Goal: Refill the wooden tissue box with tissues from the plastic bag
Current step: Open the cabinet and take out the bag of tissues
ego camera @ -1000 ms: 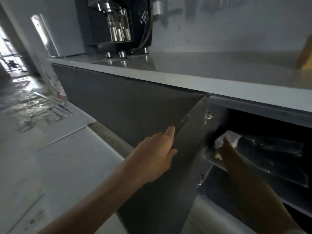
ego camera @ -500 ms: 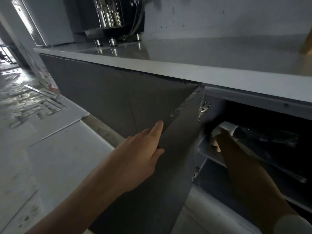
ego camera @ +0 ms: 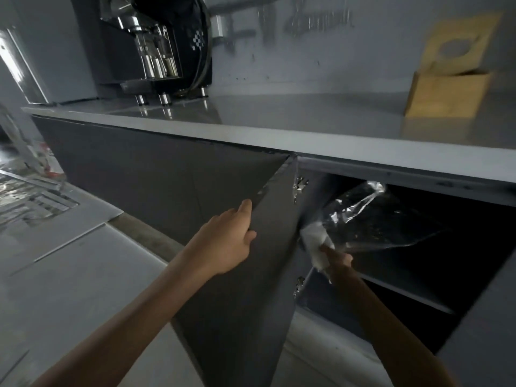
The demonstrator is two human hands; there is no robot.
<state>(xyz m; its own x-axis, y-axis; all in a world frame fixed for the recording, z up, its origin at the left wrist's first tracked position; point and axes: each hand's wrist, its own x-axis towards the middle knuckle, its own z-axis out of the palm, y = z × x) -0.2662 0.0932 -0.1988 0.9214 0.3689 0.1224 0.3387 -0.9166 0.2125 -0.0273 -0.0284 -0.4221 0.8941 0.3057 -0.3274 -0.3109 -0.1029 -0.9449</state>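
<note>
At the mouth of the open cabinet, the right hand point(ego camera: 336, 259) pinches the near end of the plastic bag point(ego camera: 385, 222), fingers closed around a bunched white wad that looks like the tissues point(ego camera: 317, 241) inside it. The clear film fans up and back from the grip into the dark opening, lifted off the shelf point(ego camera: 405, 291) below it. How many tissues the bag holds cannot be told, as most of it reads only as glare on black. Just beside it on the other side of the panel, the left hand point(ego camera: 226, 244) holds the free edge of the cabinet door point(ego camera: 251, 289), thumb on one face and fingers curled over the other, with the door swung wide. Two metal hinges show on the door's inner edge, one high point(ego camera: 300, 184) and one low point(ego camera: 299, 286). Above, on the counter point(ego camera: 279, 121), the wooden tissue box point(ego camera: 449, 96) stands well apart from both hands at the far right, its lid point(ego camera: 458, 44) with an oval slot tipped up against the wall. A coffee machine point(ego camera: 156, 43) sits at the far left. By count there are one bag, one box, one open door, one shelf in view and two hands, both occupied. As a judgement, the task is at an early stage: the supply is in hand and the box is opened, but the bag has yet to reach the counter, and no tissues have gone into the box.
</note>
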